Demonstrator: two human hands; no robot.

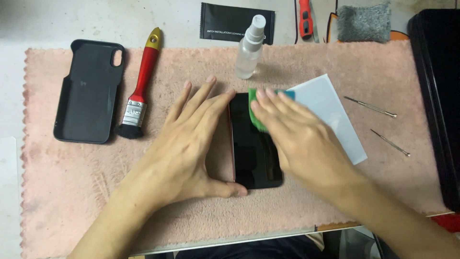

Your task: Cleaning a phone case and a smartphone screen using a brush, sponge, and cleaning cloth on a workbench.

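My left hand [191, 144] lay spread flat beside the phone [254, 144], fingers along its edge and thumb hooked at the bottom corner, bracing it so it would not slide on the pink mat [72, 182]. My right hand [297, 139], fingers pressed together, pushed a green cloth [255, 111] down on the screen's top, with the spray bottle [249, 50] just beyond

Both hands [191, 144] and forearms are bare, with no sleeves, rings or watch visible.
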